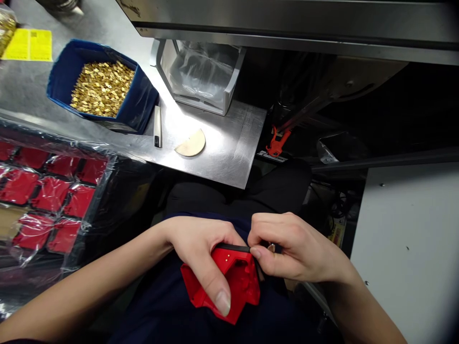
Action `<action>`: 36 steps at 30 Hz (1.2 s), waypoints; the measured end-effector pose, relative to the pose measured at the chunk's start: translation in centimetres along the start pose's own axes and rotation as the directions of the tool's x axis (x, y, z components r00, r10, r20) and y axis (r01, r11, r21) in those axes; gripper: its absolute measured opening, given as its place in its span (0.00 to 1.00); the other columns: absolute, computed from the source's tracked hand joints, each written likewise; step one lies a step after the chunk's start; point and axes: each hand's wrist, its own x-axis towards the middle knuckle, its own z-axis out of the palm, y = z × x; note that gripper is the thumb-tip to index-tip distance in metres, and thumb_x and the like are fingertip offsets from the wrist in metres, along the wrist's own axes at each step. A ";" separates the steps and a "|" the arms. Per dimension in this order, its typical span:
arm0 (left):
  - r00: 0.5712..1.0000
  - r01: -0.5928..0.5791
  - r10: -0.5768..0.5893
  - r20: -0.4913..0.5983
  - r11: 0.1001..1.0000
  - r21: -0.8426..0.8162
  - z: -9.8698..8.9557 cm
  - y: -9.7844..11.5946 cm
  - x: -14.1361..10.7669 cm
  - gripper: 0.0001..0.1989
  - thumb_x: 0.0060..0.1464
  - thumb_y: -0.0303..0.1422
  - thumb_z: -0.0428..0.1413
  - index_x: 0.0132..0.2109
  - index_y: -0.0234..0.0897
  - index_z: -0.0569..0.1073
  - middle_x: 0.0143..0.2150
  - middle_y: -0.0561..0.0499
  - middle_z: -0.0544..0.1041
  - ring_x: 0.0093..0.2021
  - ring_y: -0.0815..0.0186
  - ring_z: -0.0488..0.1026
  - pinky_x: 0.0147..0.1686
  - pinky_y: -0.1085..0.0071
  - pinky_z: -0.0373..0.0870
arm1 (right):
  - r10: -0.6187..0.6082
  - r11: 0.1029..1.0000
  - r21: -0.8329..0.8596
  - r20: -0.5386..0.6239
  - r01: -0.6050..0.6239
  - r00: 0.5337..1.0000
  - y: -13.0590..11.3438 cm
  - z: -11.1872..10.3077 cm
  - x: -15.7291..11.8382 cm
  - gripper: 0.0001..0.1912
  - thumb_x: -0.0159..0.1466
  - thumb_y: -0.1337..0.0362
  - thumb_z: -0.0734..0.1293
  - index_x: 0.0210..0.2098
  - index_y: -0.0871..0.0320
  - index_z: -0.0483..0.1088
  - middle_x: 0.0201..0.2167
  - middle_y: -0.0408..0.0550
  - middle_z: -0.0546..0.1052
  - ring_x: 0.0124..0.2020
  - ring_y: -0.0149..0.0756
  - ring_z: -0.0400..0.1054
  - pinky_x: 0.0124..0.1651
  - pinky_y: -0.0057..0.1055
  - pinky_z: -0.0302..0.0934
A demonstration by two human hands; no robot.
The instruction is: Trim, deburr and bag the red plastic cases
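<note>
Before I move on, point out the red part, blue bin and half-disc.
Red part (238, 286): head view, on its hollow interior.
Blue bin (138, 101): head view, on its outer wall.
Half-disc (192, 144): head view, on its flat face.

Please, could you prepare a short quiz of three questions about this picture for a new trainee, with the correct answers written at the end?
1. True or false: the thumb of the left hand lies across the red part.

2. Where is the pale half-round piece?
A) Inside the grey bin
B) On the metal tabletop
C) Under the red part

3. What lies in the blue bin?

Key:
1. True.
2. B.
3. Many small gold-coloured pieces.
</note>
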 end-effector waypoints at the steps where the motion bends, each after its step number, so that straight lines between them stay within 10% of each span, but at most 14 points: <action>1: 1.000 0.010 -0.010 -0.001 1.000 -0.006 0.0 0.1 0.0 0.34 0.40 0.44 0.75 0.54 0.35 0.82 0.44 0.44 0.85 0.39 0.56 0.81 0.41 0.69 0.81 | 0.000 1.000 -0.011 -0.002 0.000 1.000 -0.1 0.0 0.0 0.07 0.64 0.73 0.65 0.31 0.56 0.65 0.28 0.37 0.66 0.27 0.24 0.57 0.29 0.26 0.50; 26: 0.999 0.052 -0.051 0.009 0.993 -0.105 -0.4 -0.3 0.0 0.38 0.36 0.44 0.76 0.55 0.31 0.81 0.44 0.42 0.84 0.39 0.55 0.80 0.43 0.68 0.79 | 0.069 0.998 -0.011 0.007 -0.069 0.998 -0.2 -0.2 0.6 0.07 0.62 0.74 0.64 0.31 0.56 0.64 0.29 0.38 0.66 0.27 0.25 0.57 0.29 0.28 0.50; 36: 1.000 0.004 -0.001 0.017 0.988 -0.152 -0.7 -1.0 -0.2 0.46 0.38 0.42 0.76 0.63 0.30 0.74 0.56 0.35 0.81 0.54 0.41 0.80 0.54 0.56 0.79 | 0.178 0.977 0.164 -0.295 -0.134 0.939 1.2 -0.1 -0.4 0.05 0.69 0.61 0.71 0.41 0.53 0.72 0.37 0.42 0.71 0.35 0.30 0.65 0.38 0.27 0.63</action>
